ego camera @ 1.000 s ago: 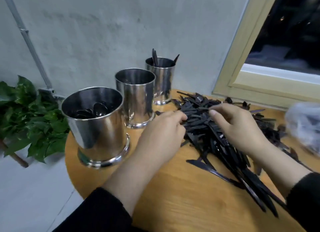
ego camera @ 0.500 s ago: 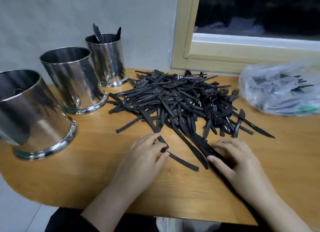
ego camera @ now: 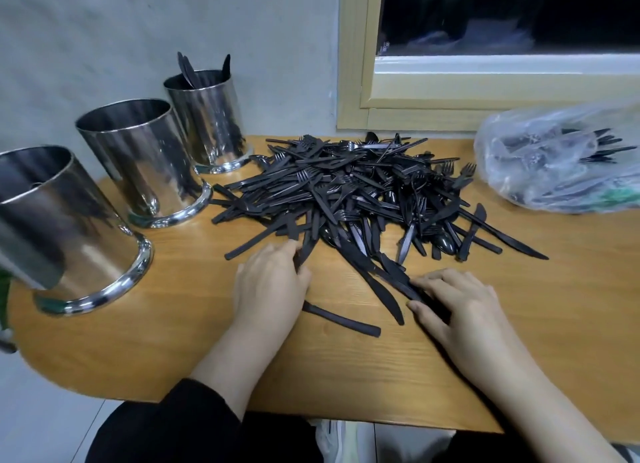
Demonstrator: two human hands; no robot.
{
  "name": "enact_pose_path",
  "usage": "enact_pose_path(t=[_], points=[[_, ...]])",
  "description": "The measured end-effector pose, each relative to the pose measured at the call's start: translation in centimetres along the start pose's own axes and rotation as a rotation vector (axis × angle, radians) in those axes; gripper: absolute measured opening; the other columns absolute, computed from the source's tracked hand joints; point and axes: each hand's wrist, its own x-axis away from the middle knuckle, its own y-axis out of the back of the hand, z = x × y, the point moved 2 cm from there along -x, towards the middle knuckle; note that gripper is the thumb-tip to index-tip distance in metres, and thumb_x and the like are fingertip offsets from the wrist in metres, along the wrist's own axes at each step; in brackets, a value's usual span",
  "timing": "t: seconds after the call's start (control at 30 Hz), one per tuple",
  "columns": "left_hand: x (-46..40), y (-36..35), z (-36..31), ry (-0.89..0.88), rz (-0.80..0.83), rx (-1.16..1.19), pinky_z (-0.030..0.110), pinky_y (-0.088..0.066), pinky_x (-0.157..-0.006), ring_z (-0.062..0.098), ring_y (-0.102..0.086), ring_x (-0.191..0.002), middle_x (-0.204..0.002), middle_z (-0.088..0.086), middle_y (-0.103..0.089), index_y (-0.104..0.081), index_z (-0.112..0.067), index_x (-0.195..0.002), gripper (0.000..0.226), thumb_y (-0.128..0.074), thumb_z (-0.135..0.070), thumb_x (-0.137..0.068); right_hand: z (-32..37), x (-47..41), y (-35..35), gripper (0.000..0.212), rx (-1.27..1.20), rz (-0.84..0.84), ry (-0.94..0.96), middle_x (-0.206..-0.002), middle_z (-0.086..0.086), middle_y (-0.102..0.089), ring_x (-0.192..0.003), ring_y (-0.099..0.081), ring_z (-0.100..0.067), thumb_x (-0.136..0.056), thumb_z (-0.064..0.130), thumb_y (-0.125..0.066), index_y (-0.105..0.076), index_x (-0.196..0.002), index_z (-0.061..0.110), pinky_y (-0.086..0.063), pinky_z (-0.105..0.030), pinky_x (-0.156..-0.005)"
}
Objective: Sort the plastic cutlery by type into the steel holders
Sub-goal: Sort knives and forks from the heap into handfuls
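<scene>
since a moment ago our left hand (ego camera: 272, 282) crept up, pinching a black plastic knife (ego camera: 304, 248) at the pile's (ego camera: 349, 192) edge; our right hand (ego camera: 453, 300) rests flat on knives. tangled pieces may drag off the wooden desk (ego camera: 173, 341).

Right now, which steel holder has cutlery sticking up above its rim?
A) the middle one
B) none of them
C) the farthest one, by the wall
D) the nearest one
C: black handles stand up out of the farthest holder by the wall, while nothing rises above the rims of the middle holder or the nearest holder.
</scene>
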Motion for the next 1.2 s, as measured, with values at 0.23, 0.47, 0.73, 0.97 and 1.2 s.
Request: enact_pose_path(t=[0.23, 0.47, 0.73, 0.97, 1.2], points=[[-0.2, 0.7, 1.5, 0.053, 0.011, 0.135, 0.039, -0.054, -0.087, 0.022, -0.062, -0.100, -0.111, 0.002, -0.066, -0.052, -0.020, -0.144, 0.046, -0.060, -0.020, -0.098, -0.5, -0.1, -0.1, 0.032, -0.042, -0.032, 0.003, -0.106, 0.011, -0.065, -0.099, -0.056, -0.015, -0.087, 0.023, -0.076, -0.072, -0.118, 0.020, -0.045, -0.040, -0.085], [0.2, 1.5, 4.4, 0.096, -0.005, 0.108, 0.031, -0.047, -0.088, 0.018, -0.058, -0.101, -0.116, 0.003, -0.068, -0.065, -0.015, -0.132, 0.032, -0.056, -0.016, -0.101, -0.3, -0.1, 0.2, 0.024, -0.074, -0.038, -0.012, -0.103, 0.009, -0.066, -0.098, -0.058, -0.016, -0.086, 0.017, -0.076, -0.074, -0.110, 0.018, -0.047, -0.039, -0.086], [2.9, 4.2, 6.1, 0.225, -0.117, 0.395, 0.037, -0.053, -0.071, 0.013, -0.065, -0.079, -0.082, -0.007, -0.069, -0.062, -0.023, -0.092, 0.008, -0.060, -0.019, -0.098, -0.1, 0.0, 0.9, 0.005, -0.151, -0.179, -0.048, -0.093, 0.003, -0.061, -0.090, -0.056, -0.018, -0.087, 0.012, -0.073, -0.074, -0.092, 0.011, -0.042, -0.029, -0.083], [7.0, 2.7, 0.6, 0.320, 0.078, 1.033, 0.042, -0.053, -0.082, 0.017, -0.063, -0.071, -0.067, -0.006, -0.063, -0.062, -0.027, -0.103, 0.018, -0.050, -0.014, -0.103, 1.9, 1.0, 2.0, 0.011, -0.434, -0.376, -0.075, -0.085, 0.010, -0.064, -0.081, -0.057, -0.006, -0.088, 0.010, -0.070, -0.068, -0.083, 0.020, -0.038, -0.011, -0.070], [8.9, 0.3, -3.5, 0.441, 0.128, 1.444, 0.035, -0.035, -0.061, 0.014, -0.039, -0.058, -0.062, -0.003, -0.041, -0.073, -0.019, -0.089, 0.030, -0.064, -0.047, -0.090, 8.2, 1.3, -2.0, 0.005, -0.546, -0.234, 0.185, -0.086, 0.012, -0.061, -0.082, -0.060, -0.007, -0.090, 0.019, -0.069, -0.073, -0.092, 0.022, -0.047, -0.023, -0.070]])
